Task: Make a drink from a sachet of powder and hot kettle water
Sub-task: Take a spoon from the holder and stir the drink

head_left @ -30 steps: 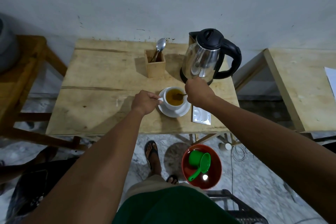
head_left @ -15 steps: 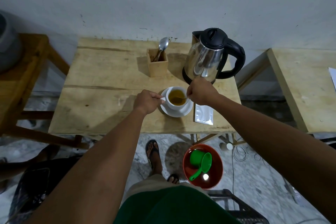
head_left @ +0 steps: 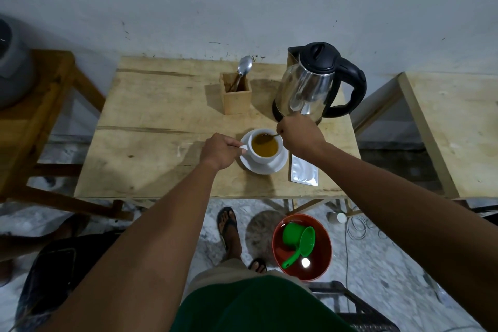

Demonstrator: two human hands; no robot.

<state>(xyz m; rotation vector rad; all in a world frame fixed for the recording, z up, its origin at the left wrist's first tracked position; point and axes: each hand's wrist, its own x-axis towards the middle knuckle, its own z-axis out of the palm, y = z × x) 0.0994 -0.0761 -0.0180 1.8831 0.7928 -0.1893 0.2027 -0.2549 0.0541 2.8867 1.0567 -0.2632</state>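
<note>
Beside kettle (head_left: pixel 310 89): left hand (head_left: pixel 219 152) fingers pinched on cup (head_left: pixel 265 155) handle; right hand (head_left: pixel 300 135) fingers clamped on spoon (head_left: pixel 266 137), bowl in brown drink. Sachet (head_left: pixel 304 171) flat right of saucer (head_left: pixel 265 168).

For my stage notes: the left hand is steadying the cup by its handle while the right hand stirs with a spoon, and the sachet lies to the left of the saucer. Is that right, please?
Not quite: the head view shows the sachet lying to the right of the saucer, not the left. The rest holds: the left hand steadies the cup by its handle while the right hand stirs with a spoon.
</note>
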